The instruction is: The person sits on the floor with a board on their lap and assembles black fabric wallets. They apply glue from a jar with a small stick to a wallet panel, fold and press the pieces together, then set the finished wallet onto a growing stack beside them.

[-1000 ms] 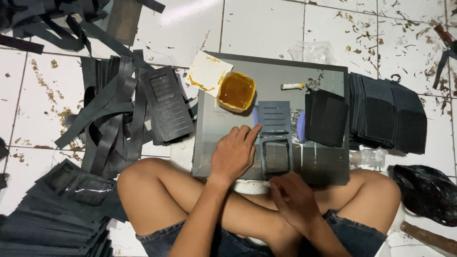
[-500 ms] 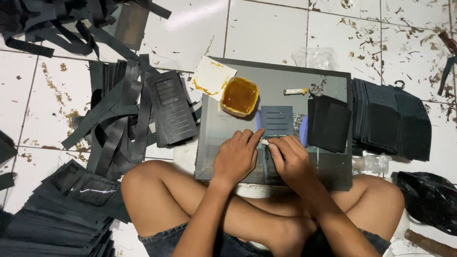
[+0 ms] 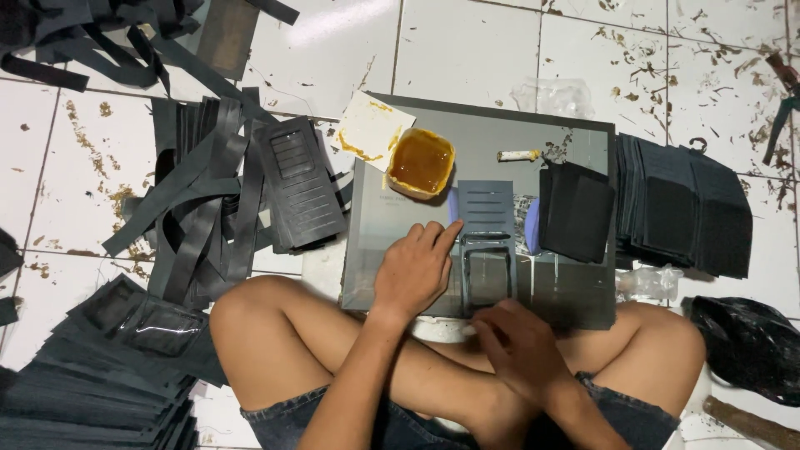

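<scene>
While the left hand (image 3: 415, 273) lies flat with fingers spread on the board (image 3: 383, 250), pinning the left edge of the panel (image 3: 486, 242), the step in hand reads as pressing a glued piece down; the right hand (image 3: 521, 348) hovers loosely curled at the board's near edge, grasping nothing that shows. The next move would call for firm, even pressure along the panel's seams without shifting it.

Floor (image 3: 467, 42): one, white tile, glue-stained.
Board: one, grey, set on the floor before the crossed legs.
Strips (image 3: 187, 208): one tangled heap at left; count cannot be told.
Stacks of cut black pieces: three, namely near-left stack (image 3: 100, 367), right stack (image 3: 683, 212), small stack (image 3: 575, 208) on the board.
Bag (image 3: 746, 346): one, black, at right.
Ribbed piece (image 3: 298, 179): one, left of the board.
Panel: one, grey, slotted, at the board's middle.
Card (image 3: 371, 125): one, glue-smeared.
Glue tub (image 3: 421, 162): one, amber, just beyond the panel.
</scene>
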